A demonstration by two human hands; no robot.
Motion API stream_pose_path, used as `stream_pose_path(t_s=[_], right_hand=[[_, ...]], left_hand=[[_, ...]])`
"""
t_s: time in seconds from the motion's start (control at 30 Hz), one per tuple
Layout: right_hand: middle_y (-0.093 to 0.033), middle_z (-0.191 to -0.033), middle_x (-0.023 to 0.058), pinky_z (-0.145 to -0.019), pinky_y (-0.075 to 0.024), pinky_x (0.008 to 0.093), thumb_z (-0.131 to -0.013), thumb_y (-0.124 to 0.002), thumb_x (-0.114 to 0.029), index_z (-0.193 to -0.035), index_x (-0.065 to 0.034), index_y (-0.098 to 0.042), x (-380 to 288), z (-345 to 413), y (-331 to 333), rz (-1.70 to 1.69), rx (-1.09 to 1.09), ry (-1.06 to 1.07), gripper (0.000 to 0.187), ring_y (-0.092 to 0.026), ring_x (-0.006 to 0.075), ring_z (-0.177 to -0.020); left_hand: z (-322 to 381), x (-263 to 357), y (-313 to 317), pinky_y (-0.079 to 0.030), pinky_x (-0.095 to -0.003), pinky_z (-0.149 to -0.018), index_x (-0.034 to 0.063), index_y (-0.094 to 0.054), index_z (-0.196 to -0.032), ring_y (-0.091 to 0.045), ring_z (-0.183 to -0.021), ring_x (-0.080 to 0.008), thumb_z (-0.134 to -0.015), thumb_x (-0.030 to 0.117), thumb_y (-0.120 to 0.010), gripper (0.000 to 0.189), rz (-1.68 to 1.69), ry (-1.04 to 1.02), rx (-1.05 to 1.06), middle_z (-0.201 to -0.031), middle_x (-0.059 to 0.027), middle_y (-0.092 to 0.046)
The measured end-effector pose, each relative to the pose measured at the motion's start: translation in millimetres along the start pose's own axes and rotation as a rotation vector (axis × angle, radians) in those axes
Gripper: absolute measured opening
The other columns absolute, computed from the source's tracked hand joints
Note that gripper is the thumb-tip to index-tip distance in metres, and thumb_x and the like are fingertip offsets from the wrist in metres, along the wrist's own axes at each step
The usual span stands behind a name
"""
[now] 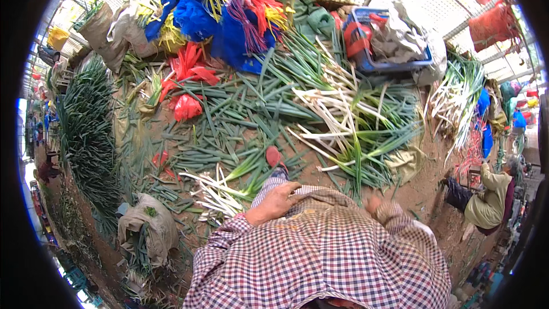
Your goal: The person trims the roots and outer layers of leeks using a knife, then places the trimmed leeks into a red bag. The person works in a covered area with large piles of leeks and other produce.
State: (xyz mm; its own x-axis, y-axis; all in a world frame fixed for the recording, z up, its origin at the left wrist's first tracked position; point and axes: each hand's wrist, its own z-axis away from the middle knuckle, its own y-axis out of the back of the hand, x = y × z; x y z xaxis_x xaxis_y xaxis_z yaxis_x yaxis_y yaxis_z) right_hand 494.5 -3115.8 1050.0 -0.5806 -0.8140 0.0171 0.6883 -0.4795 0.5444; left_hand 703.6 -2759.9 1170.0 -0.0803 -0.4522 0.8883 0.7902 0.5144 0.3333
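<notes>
My left hand [274, 202] rests on checked cloth over my lap, thumb and fingers apart, with no object showing in it. Blurred and partly behind my sleeve, my right hand [372, 204] is low at my right side; its grip cannot be made out. Just beyond my left hand lies a small bunch of scallions [221, 191] with white stalks towards me. A larger loose heap of long scallions [339, 124] spreads ahead and to the right. Cut green leaves [223, 133] litter the earth floor before me. A red shoe tip [272, 156] shows beyond my knee.
Dense rows of green scallions [88, 137] stand at left, near a cloth sack [148, 227]. Blue mesh bags [197, 17] and a blue plastic crate [394, 66] line the back. Red plastic bags [188, 107] lie among leaves. Another person [489, 197] sits far right.
</notes>
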Motion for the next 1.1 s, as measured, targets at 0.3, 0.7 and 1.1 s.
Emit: stream_pose_path(t_s=[0.3,0.7,1.1], right_hand=[[-0.061,-0.112,0.0234,-0.089,-0.0464,0.0464,-0.087,-0.053,-0.018,-0.116,0.0019,-0.059,-139,-13,81,-0.391,-0.085,0.153,0.036,-0.058,0.0401,-0.103],[-0.064,-0.103,0.0217,-0.086,-0.0478,0.0452,-0.082,-0.057,-0.033,-0.106,-0.0037,-0.064,-189,-133,98,-0.512,0.127,0.254,0.038,-0.060,0.0378,-0.098],[-0.061,-0.104,0.0268,-0.083,-0.0463,0.0454,-0.079,-0.058,-0.027,-0.105,0.0016,-0.062,-172,-157,181,-0.892,0.255,0.051,0.039,-0.058,0.0417,-0.097]], left_hand=[[-83,-1,167,-0.050,-0.0316,-0.079,-0.0026,-0.060,-0.109,-0.064,-0.090,-0.0218,-0.086,0.018,-0.065,0.031,0.175,0.142,0.183,-0.101,-0.0155,-0.066],[-184,34,217,-0.049,-0.0321,-0.085,-0.0023,-0.060,-0.112,-0.063,-0.096,-0.0235,-0.086,0.018,-0.062,0.033,-0.023,0.040,-0.215,-0.104,-0.0162,-0.065],[-335,127,256,-0.049,-0.0316,-0.084,-0.0021,-0.057,-0.117,-0.062,-0.096,-0.0219,-0.089,0.018,-0.060,0.034,0.049,0.011,-0.447,-0.106,-0.0144,-0.065]])
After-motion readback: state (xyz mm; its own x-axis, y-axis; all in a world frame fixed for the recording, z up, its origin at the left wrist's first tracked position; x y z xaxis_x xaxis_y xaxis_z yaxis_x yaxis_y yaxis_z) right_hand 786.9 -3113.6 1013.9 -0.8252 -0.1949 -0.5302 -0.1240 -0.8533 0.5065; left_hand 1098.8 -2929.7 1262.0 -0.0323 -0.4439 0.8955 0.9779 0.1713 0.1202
